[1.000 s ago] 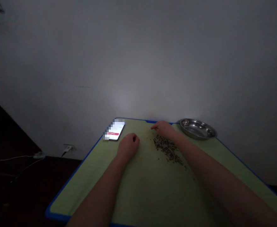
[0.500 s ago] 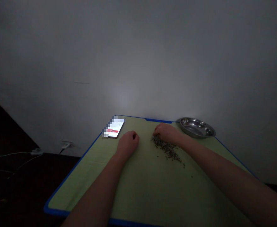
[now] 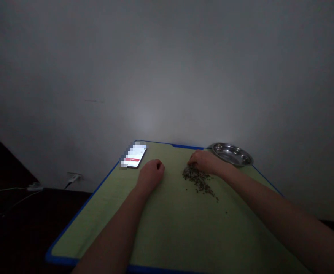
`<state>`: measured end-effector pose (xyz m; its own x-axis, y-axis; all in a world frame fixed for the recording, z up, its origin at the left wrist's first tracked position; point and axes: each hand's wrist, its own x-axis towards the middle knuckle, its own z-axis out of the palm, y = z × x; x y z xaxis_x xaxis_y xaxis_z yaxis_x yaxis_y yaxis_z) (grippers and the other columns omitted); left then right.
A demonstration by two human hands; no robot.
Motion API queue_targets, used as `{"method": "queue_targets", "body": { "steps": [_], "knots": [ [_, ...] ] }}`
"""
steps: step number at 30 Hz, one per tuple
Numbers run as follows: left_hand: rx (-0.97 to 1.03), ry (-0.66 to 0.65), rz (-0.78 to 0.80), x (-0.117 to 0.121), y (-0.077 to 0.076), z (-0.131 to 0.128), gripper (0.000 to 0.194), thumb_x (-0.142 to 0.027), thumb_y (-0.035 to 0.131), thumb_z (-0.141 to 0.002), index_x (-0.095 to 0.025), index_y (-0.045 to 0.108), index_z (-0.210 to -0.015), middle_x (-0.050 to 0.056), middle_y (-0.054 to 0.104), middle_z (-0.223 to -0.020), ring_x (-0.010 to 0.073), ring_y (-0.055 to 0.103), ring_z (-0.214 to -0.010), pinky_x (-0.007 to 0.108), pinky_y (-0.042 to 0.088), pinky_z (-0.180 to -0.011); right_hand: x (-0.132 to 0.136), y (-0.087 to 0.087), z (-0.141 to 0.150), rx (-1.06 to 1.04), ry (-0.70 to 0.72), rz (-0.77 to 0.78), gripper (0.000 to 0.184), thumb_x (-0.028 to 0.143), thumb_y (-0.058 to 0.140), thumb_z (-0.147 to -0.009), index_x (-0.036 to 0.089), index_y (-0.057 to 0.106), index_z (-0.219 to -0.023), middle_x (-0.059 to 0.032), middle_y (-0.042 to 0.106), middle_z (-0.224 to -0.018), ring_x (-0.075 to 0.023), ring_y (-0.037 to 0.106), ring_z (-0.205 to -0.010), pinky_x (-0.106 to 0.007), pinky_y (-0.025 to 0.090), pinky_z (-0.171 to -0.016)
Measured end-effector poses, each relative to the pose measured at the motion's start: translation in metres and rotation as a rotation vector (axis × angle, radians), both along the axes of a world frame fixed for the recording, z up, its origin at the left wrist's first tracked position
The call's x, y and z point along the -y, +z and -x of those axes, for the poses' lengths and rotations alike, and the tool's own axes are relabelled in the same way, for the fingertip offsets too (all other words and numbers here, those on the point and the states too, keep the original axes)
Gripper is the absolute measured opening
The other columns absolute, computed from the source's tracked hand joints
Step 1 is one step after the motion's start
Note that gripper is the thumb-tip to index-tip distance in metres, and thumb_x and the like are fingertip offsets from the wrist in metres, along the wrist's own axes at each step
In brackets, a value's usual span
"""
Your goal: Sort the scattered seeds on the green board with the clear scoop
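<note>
A loose pile of small dark seeds or beans spreads over the green tabletop. My right hand reaches in from the right, its bent fingers closed down on the seeds at the far edge of the pile. A greyish patch shows beneath these fingertips, too dim to make out. Left of the pile, apart from it, my left hand rests on the table in a loose fist with a dark hollow at the thumb. What that fist holds, if anything, is hidden.
A shiny metal bowl stands at the far right corner, behind my right wrist. Along the far left edge lies a lit phone, partly blurred out. The table has a blue rim, and a pale wall rises behind it. A wall plug and cables are at the left.
The whole view has shifted slightly, with the table sitting a little further left. My right fingers have moved slightly right over the pile, uncovering more of its left end. My left fist looks unchanged.
</note>
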<state>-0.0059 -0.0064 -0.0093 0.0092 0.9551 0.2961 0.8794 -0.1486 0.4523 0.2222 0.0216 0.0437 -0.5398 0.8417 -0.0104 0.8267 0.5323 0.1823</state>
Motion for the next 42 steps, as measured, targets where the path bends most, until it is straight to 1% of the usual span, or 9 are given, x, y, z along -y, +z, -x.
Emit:
{"method": "queue_targets", "body": {
  "steps": [4, 7, 11, 14, 20, 25, 36, 42],
  "knots": [
    [-0.004, -0.003, 0.008, -0.001, 0.0, 0.001, 0.023, -0.028, 0.041, -0.083, -0.018, 0.06, -0.076, 0.006, 0.065, -0.081, 0.0144, 0.055, -0.071, 0.026, 0.035, -0.063, -0.018, 0.003, 0.002, -0.043, 0.018, -0.034, 0.036, 0.015, 0.047, -0.083, 0.026, 0.068, -0.11, -0.0055, 0.069, -0.109, -0.0193, 0.059, -0.103, -0.028, 0.042, -0.089],
    [-0.002, 0.001, 0.023, 0.0, 0.0, 0.001, 0.024, -0.029, 0.04, -0.084, -0.018, 0.061, -0.078, 0.006, 0.066, -0.083, 0.0145, 0.055, -0.072, 0.025, 0.036, -0.064, -0.036, 0.003, 0.006, -0.069, -0.014, -0.072, 0.035, 0.017, 0.044, -0.086, 0.025, 0.067, -0.112, -0.0073, 0.068, -0.11, -0.021, 0.059, -0.103, -0.03, 0.042, -0.089],
    [0.004, 0.0, 0.043, 0.003, 0.003, 0.0, 0.024, -0.029, 0.041, -0.084, -0.017, 0.062, -0.08, 0.007, 0.066, -0.085, 0.0148, 0.056, -0.075, 0.026, 0.037, -0.065, -0.056, -0.003, 0.014, -0.086, -0.071, -0.1, 0.037, 0.016, 0.043, -0.087, 0.021, 0.065, -0.116, -0.0104, 0.065, -0.115, -0.0224, 0.059, -0.104, -0.03, 0.042, -0.089],
    [-0.012, 0.002, 0.04, 0.004, 0.004, -0.001, 0.025, -0.028, 0.04, -0.084, -0.017, 0.063, -0.081, 0.007, 0.066, -0.085, 0.0153, 0.056, -0.076, 0.026, 0.037, -0.066, -0.063, -0.008, 0.019, -0.082, -0.074, -0.081, 0.036, 0.014, 0.043, -0.087, 0.02, 0.065, -0.116, -0.011, 0.065, -0.115, -0.0213, 0.059, -0.103, -0.028, 0.042, -0.088],
    [-0.028, 0.013, 0.05, 0.004, 0.003, -0.002, 0.026, -0.029, 0.04, -0.085, -0.017, 0.063, -0.082, 0.007, 0.066, -0.087, 0.0151, 0.056, -0.076, 0.026, 0.037, -0.065, -0.053, -0.01, 0.022, -0.054, -0.013, -0.015, 0.032, 0.018, 0.045, -0.087, 0.021, 0.068, -0.111, -0.0112, 0.068, -0.107, -0.0225, 0.061, -0.098, -0.028, 0.044, -0.081],
    [-0.033, 0.004, 0.041, 0.003, 0.003, -0.002, 0.026, -0.029, 0.04, -0.085, -0.017, 0.063, -0.082, 0.007, 0.066, -0.085, 0.0153, 0.056, -0.075, 0.026, 0.037, -0.065, -0.041, -0.007, 0.015, -0.053, 0.027, 0.033, 0.031, 0.021, 0.047, -0.086, 0.024, 0.068, -0.109, -0.0076, 0.069, -0.107, -0.0206, 0.061, -0.099, -0.026, 0.043, -0.081],
    [-0.018, -0.006, 0.027, 0.001, 0.001, 0.0, 0.025, -0.029, 0.04, -0.084, -0.017, 0.062, -0.081, 0.007, 0.065, -0.085, 0.0152, 0.056, -0.075, 0.025, 0.037, -0.065, -0.024, -0.005, 0.002, -0.093, 0.012, 0.081, 0.032, 0.018, 0.044, -0.085, 0.024, 0.069, -0.103, -0.0058, 0.071, -0.103, -0.0187, 0.064, -0.094, -0.024, 0.044, -0.076],
    [-0.027, 0.005, 0.045, 0.002, 0.003, 0.0, 0.025, -0.029, 0.04, -0.085, -0.017, 0.062, -0.081, 0.007, 0.066, -0.087, 0.0154, 0.057, -0.076, 0.026, 0.036, -0.065, -0.014, -0.005, -0.002, -0.109, 0.004, 0.081, 0.032, 0.018, 0.044, -0.086, 0.024, 0.068, -0.105, -0.0066, 0.07, -0.107, -0.0197, 0.062, -0.1, -0.025, 0.043, -0.082]
  ]
}}
